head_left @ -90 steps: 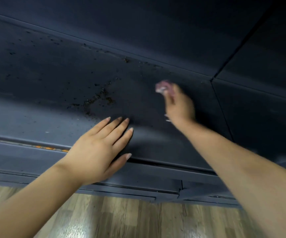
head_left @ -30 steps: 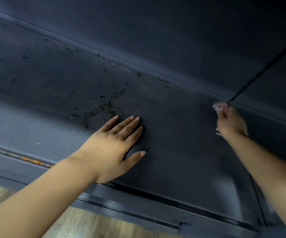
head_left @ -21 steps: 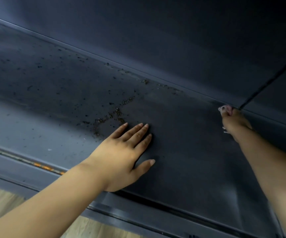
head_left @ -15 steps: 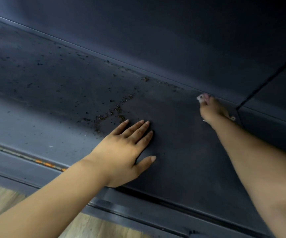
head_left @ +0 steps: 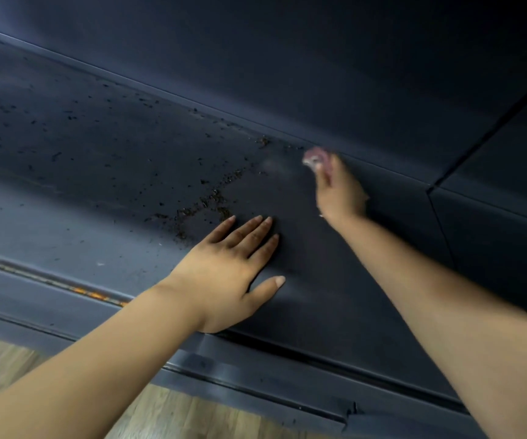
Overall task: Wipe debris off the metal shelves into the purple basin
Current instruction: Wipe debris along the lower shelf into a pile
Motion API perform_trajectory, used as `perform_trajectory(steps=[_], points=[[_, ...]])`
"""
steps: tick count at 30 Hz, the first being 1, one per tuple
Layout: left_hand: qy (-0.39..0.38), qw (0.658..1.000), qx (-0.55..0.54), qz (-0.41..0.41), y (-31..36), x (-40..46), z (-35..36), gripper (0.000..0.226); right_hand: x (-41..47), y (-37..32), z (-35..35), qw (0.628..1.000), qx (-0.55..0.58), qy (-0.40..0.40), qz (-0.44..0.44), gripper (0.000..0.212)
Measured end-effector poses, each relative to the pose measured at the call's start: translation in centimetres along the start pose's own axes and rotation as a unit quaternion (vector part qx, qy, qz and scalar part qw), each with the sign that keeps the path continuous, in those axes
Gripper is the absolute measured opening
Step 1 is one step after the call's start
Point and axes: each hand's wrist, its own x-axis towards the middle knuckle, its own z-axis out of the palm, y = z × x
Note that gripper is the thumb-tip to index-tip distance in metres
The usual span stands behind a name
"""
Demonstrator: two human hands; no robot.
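Pressing flat, left hand [head_left: 227, 274] steadies shelf [head_left: 103, 153]; right hand [head_left: 338, 191] grips pink cloth [head_left: 314, 160] (blurred).

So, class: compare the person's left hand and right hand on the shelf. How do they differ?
The left hand lies flat, fingers straight, near the front; the right hand reaches toward the back edge. The left hand holds nothing; the right hand grips a pinkish cloth. Both are over the dark metal shelf.

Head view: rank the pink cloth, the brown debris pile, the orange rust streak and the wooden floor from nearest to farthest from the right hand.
1. Pink cloth: gripped at the right hand's fingertips.
2. Debris pile: on the shelf, left of that hand, just beyond the left fingertips.
3. Rust streak: along the front rail, far left.
4. Floor: bottom, below the shelf.
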Motion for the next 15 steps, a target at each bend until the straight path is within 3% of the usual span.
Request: perform_trajectory(steps=[3, 5, 15], points=[[0.009, 1.000, 0.002, 0.000, 0.1, -0.1, 0.1, 0.066, 0.5, 2.9, -1.4, 0.994, -0.039, -0.020, 0.101, 0.043], [0.019, 1.000, -0.003, 0.000, 0.1, -0.1, 0.2, 0.068, 1.2, 3.1, -1.5, 0.990, -0.064, -0.053, 0.112, 0.046], [0.029, 0.999, -0.029, 0.000, 0.1, -0.2, 0.3, 0.066, 4.7, -1.8, 2.4, 0.990, -0.037, -0.131, -0.026, 0.049]])
